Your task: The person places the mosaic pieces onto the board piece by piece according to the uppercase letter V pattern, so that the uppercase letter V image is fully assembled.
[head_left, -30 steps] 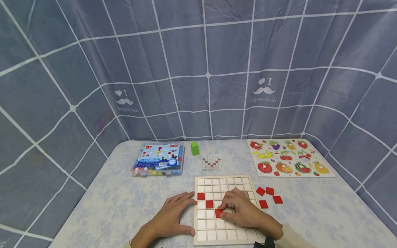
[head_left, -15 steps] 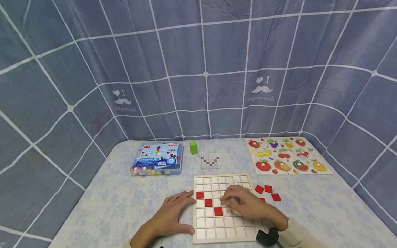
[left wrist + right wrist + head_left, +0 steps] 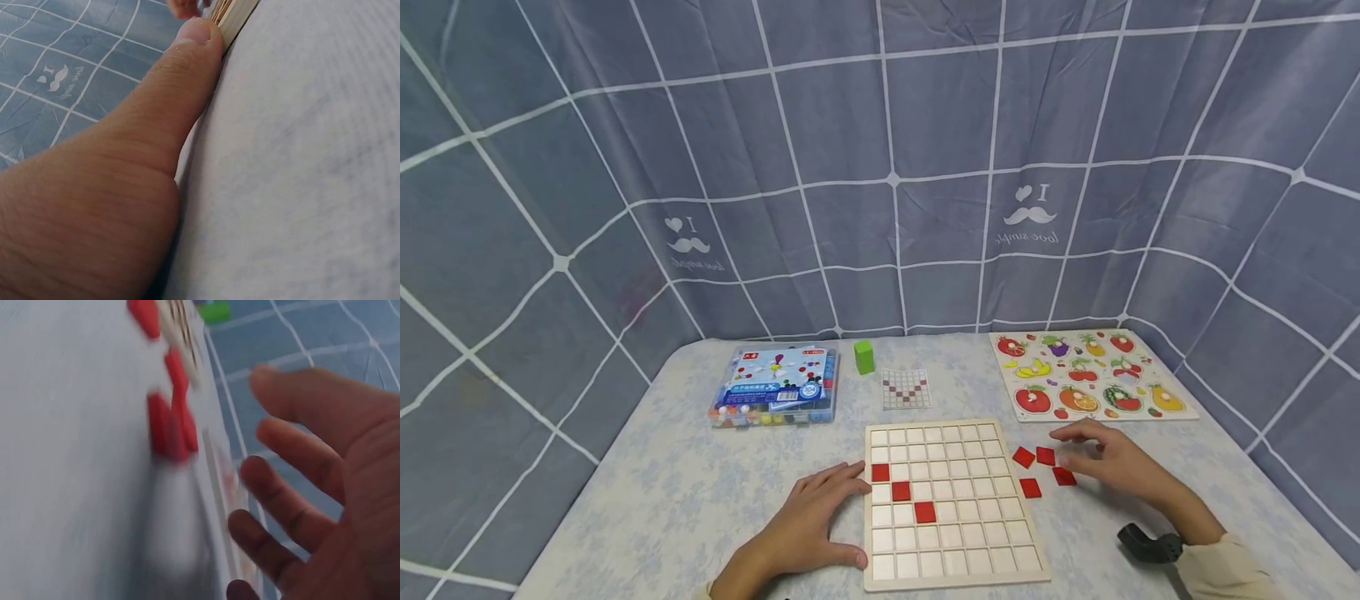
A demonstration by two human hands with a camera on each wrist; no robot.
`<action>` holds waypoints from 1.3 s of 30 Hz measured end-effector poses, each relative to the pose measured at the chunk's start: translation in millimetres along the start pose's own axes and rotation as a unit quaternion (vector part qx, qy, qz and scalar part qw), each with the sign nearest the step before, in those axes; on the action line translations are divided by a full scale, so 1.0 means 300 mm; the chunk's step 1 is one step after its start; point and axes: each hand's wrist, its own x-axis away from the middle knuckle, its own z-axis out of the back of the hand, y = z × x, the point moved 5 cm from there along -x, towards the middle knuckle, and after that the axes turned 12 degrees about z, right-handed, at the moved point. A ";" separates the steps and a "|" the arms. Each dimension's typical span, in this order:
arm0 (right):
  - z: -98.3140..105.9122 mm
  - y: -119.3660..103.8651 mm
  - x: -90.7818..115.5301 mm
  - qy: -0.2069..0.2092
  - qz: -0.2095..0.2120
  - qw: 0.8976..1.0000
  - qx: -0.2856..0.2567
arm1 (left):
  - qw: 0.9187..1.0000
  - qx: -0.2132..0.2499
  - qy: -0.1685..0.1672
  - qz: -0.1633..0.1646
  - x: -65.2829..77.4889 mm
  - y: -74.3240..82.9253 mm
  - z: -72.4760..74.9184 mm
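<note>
A wooden grid board (image 3: 955, 533) lies on the table with three red square tiles set in its cells, stepping down diagonally from the left edge; the lowest is a red tile (image 3: 925, 512). My left hand (image 3: 808, 521) rests against the board's left edge, thumb and fingers spread. To the right of the board lie several loose red tiles (image 3: 1031, 487). Over them hovers my right hand (image 3: 1112, 462), holding nothing, its fingers apart and slightly bent. In the right wrist view the loose tiles (image 3: 164, 428) look blurred, a little away from the fingertips.
Behind the board lies a small pattern card (image 3: 906, 389) showing a V of red squares. A green block (image 3: 864, 357) stands near it. At the back left is a clear plastic box (image 3: 775, 387) of coloured pieces; at the back right, a fruit puzzle board (image 3: 1090, 375).
My right hand has let go of the third red tile, leaving it in its cell, and has moved right, off the board to the loose tiles. My left hand stays at the board's edge.
</note>
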 end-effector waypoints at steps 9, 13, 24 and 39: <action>-0.009 0.042 0.081 -0.022 -0.014 0.997 0.073 | 1.000 -0.010 0.011 -0.001 0.004 0.003 0.010; -0.016 0.043 0.075 0.015 0.008 0.994 0.104 | 1.000 -0.011 0.013 -0.002 0.002 0.005 0.010; -0.028 0.042 0.087 0.049 0.031 0.990 0.127 | 1.000 -0.011 -0.002 0.011 -0.002 0.003 0.005; -0.024 0.045 0.086 0.049 0.019 0.992 0.117 | 1.000 -0.001 -0.010 0.010 -0.006 -0.002 0.000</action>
